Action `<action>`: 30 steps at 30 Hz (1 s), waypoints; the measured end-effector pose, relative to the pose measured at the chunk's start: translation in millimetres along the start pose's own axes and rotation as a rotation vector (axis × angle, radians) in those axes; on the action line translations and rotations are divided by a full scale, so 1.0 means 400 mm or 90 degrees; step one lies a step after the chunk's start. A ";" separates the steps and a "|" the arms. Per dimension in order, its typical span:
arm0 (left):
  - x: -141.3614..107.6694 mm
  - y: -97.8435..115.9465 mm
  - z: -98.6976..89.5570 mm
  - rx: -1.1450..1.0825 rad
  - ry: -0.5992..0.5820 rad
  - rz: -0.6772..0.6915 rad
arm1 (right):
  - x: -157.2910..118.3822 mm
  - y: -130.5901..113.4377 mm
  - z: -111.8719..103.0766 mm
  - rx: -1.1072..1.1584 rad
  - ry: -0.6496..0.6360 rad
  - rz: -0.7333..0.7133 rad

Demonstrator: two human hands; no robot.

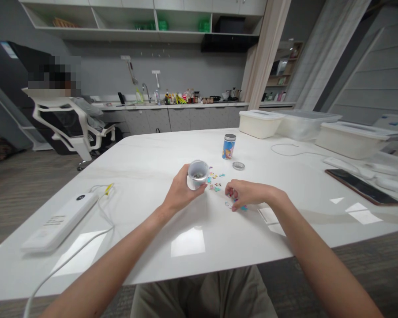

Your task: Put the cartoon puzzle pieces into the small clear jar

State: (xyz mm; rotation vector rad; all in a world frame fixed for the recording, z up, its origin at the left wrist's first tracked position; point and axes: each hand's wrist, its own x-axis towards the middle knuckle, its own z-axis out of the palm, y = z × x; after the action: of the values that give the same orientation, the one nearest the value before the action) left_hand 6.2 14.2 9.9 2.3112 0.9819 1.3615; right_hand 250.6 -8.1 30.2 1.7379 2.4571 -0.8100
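Our left hand [181, 192] is gripping the open can [198, 173], while our right hand [247, 194] is pinching puzzle pieces [215, 181] lying just right of the can.

Both forearms are bare from the lower frame edges up to the wrists, with no sleeves, watch, bracelet or glove on them. The left hand [182, 192] and the right hand [248, 194] are bare too, and no ring shows on the fingers [230, 192]. At the bottom centre, the lap is covered by khaki-beige trousers [202, 296] of plain cloth.
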 end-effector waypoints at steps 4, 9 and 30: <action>-0.005 0.002 0.003 0.008 -0.073 -0.035 | 0.012 -0.005 0.005 -0.010 0.042 -0.029; -0.010 0.010 0.008 -0.001 -0.117 -0.049 | 0.028 -0.010 0.011 0.009 0.071 -0.033; -0.008 0.015 0.006 0.033 -0.216 0.017 | -0.001 -0.057 -0.021 0.245 0.495 -0.388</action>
State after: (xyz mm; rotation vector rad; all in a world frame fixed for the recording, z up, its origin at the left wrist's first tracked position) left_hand 9.8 8.1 9.8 2.4915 0.8884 0.9160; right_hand 232.8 -10.5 46.7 1.6164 3.6861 -0.7626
